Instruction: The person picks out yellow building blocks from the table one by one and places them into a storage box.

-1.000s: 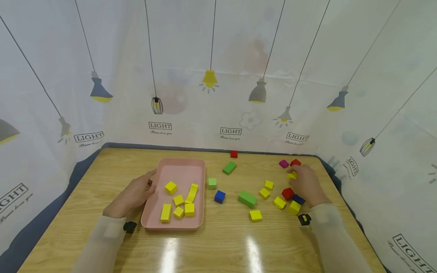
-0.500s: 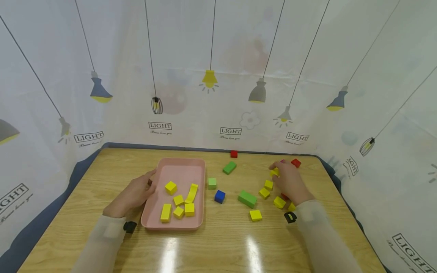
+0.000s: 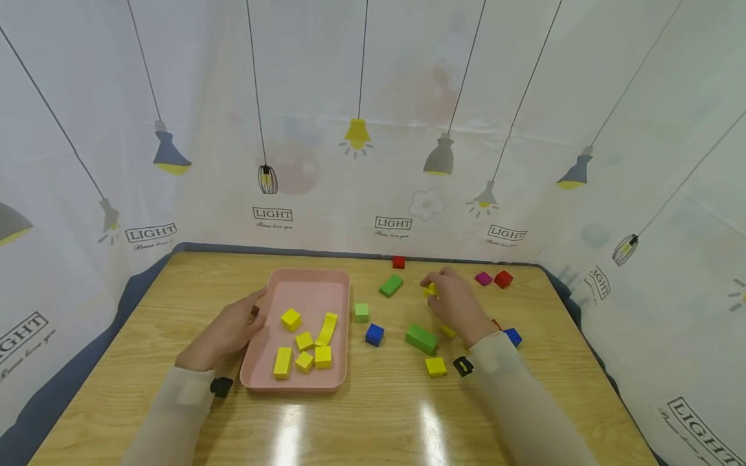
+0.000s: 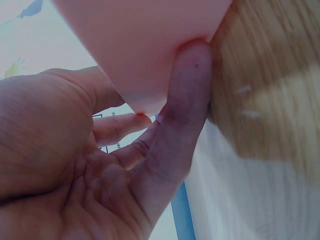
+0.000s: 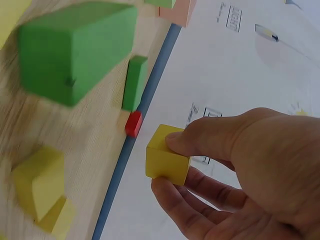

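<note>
Head cam: right fingers (image 3: pixel 432 277) pinching yellow cube (image 3: pixel 430 290), left fingers (image 3: pixel 247 303) gripping pink tray (image 3: pixel 309 291), light-green block (image 3: pixel 362 313) in between, table edge (image 3: pixel 326 258) beyond.

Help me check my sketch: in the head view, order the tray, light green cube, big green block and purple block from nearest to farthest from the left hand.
1. Tray: touching the left hand, on its right.
2. Light green cube: a little farther right.
3. Big green block: right again, nearer the front.
4. Purple block: far right, toward the back.
</note>
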A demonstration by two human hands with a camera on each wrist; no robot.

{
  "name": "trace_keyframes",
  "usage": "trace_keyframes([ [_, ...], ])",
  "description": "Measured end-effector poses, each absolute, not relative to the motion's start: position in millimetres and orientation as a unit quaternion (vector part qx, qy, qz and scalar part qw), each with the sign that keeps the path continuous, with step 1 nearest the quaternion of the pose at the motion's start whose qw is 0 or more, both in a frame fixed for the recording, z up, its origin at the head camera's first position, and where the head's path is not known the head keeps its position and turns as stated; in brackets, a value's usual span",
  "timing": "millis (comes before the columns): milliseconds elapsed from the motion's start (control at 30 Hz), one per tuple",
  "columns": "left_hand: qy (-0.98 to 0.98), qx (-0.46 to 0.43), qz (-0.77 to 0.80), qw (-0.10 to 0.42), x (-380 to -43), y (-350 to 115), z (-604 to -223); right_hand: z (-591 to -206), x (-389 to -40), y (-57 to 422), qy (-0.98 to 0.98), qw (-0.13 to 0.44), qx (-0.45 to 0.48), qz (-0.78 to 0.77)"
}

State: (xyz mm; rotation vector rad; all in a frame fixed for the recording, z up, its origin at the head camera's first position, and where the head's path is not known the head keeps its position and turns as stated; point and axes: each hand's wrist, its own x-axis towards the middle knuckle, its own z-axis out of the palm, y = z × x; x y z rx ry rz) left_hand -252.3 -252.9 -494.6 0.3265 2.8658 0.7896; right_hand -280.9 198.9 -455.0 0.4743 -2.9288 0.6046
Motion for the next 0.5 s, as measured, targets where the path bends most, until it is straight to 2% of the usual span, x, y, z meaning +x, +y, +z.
trace_keyframes([
  [500, 0.954, 0.117, 0.266, 0.073, -251.6, -253.0, -493.6, -454.8, -291.2, 123.8, -0.957, 0.044, 0.217, 0.188],
])
